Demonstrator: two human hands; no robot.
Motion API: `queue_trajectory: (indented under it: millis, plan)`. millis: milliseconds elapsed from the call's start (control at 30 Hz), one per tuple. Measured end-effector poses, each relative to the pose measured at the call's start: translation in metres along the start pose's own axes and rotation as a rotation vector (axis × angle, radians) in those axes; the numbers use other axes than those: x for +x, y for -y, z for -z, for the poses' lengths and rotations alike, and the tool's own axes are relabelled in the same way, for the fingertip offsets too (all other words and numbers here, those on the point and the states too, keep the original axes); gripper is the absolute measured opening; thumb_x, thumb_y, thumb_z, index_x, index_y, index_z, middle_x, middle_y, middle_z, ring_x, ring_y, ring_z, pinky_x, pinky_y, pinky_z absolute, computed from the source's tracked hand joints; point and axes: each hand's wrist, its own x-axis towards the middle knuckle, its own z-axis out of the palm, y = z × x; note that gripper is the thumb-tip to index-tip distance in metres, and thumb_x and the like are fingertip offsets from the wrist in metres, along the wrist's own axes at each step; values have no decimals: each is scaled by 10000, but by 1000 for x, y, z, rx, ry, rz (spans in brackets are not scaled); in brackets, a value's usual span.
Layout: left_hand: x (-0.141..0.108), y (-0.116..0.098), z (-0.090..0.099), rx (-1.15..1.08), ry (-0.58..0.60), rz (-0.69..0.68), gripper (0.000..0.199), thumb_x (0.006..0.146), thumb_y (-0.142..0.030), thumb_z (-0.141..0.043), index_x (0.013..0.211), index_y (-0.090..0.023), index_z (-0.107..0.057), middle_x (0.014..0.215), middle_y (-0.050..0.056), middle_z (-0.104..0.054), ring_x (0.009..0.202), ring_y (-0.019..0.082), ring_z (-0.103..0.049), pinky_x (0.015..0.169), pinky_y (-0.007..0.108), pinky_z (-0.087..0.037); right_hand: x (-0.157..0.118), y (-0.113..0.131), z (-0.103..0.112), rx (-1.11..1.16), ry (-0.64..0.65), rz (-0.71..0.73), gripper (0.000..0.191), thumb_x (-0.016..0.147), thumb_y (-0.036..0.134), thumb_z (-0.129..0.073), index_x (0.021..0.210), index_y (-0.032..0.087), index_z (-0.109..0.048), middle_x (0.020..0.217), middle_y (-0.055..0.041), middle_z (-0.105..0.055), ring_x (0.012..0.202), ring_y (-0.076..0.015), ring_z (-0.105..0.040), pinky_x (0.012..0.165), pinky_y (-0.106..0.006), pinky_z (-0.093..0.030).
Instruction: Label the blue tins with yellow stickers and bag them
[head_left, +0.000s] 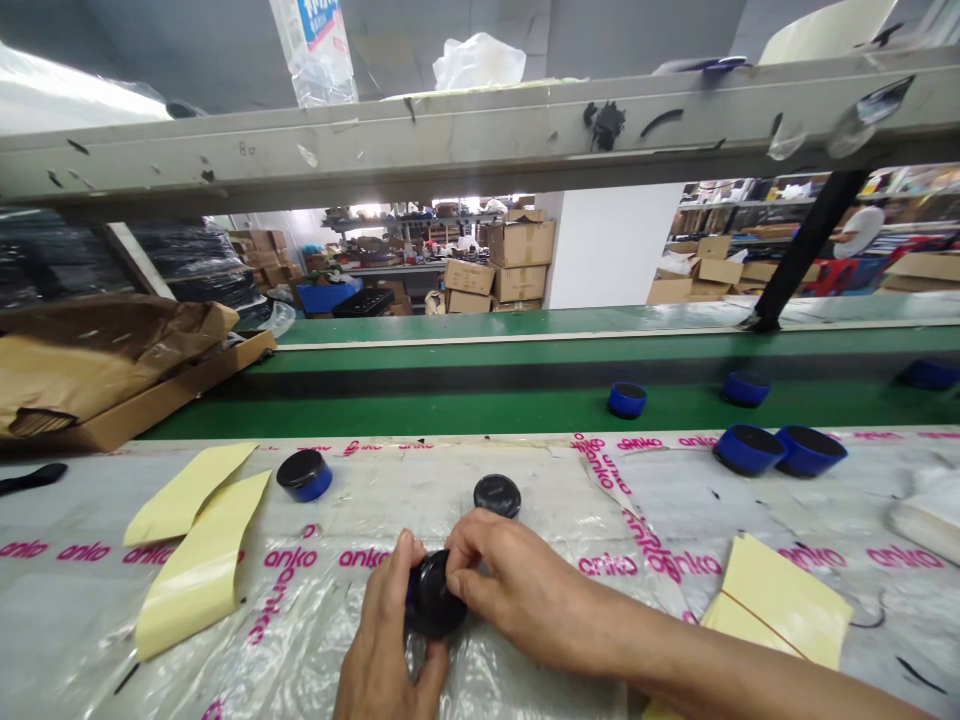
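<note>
My left hand (386,640) grips a round, dark piece (439,598) with a glossy black face, tilted toward me. A little blue shows on its left side, beside my fingers. My right hand (517,590) is closed in a pinch at the upper right rim of that piece; whether something thin sits between the fingertips cannot be made out. Just beyond my right knuckles lies a black disc (497,495) with faint raised marks. To the left stands a short blue cylinder with a black top (304,475).
Yellow backing-paper strips (202,550) lie at left, more yellow sheets (780,600) at right. Several blue cylinders (750,449) stand at right, some on the green conveyor belt (450,405). A cardboard tray (172,392) sits far left. A shelf beam (450,140) crosses overhead.
</note>
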Motion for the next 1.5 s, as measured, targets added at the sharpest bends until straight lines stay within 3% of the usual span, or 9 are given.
queue_trajectory:
  millis: [333,567,700,900,1067,1200,1333,1400,1500]
  plan:
    - [0,2,0,17,16,11,729,961,-207,-457,1592,-400,-145,1457,86,-525,1333,268,-549,1075,509,-504,0,-6,-3,71,-34,15,178,783,17,-579,757,167,-671,857,-33,-695,813,-153,-627,734,-260,-452]
    - [1,-2,2,-14,15,44,696,946,-213,-454,1568,-400,-206,1429,68,-538,1311,252,-565,1065,485,-511,2,-10,-10,87,-80,-58,69,768,114,-722,761,179,-696,829,-15,-702,790,-152,-631,714,-264,-441]
    - [2,-2,1,-36,9,77,697,913,-217,-464,1556,-382,-254,1428,69,-541,1293,262,-579,1058,490,-513,7,-13,-11,127,-109,-158,210,699,136,-800,873,184,-693,790,1,-693,728,-150,-624,624,-248,-425]
    - [2,1,-1,-145,-18,127,703,895,-301,-542,1551,-361,-296,1378,79,-570,1271,293,-584,1079,537,-473,13,-21,-8,336,-125,-136,128,854,79,-623,941,165,-661,760,-7,-674,706,-127,-637,607,-223,-443]
    - [40,4,11,-192,50,211,816,846,-373,-631,1565,-322,-248,1325,87,-599,1237,291,-604,1093,545,-443,7,-13,9,327,-169,-121,121,910,114,-576,965,167,-670,852,-31,-700,749,-128,-648,629,-223,-465]
    - [83,12,25,-282,198,277,921,769,-332,-685,1567,-239,-234,1338,123,-601,1254,297,-601,1141,563,-389,3,0,24,283,-196,-74,95,914,152,-601,963,168,-682,854,-24,-695,726,-117,-611,638,-227,-468]
    - [91,8,39,-245,100,287,655,809,-392,-696,1413,-246,-488,1502,130,-504,1431,323,-441,1218,572,-272,4,11,33,267,-194,-56,100,913,154,-597,942,161,-692,846,-24,-702,721,-118,-602,652,-237,-471]
    - [83,0,44,-283,32,284,469,827,-439,-699,1249,-259,-603,1520,109,-495,1442,333,-430,1208,562,-306,6,15,34,271,-180,-22,110,913,171,-605,967,165,-700,870,-27,-714,742,-123,-614,674,-243,-478]
    - [71,-12,45,-460,55,297,314,862,-460,-675,1099,-257,-645,1522,91,-493,1394,310,-500,1165,491,-405,9,20,30,283,-175,49,162,921,202,-612,1045,178,-713,930,-36,-737,803,-138,-644,717,-255,-489]
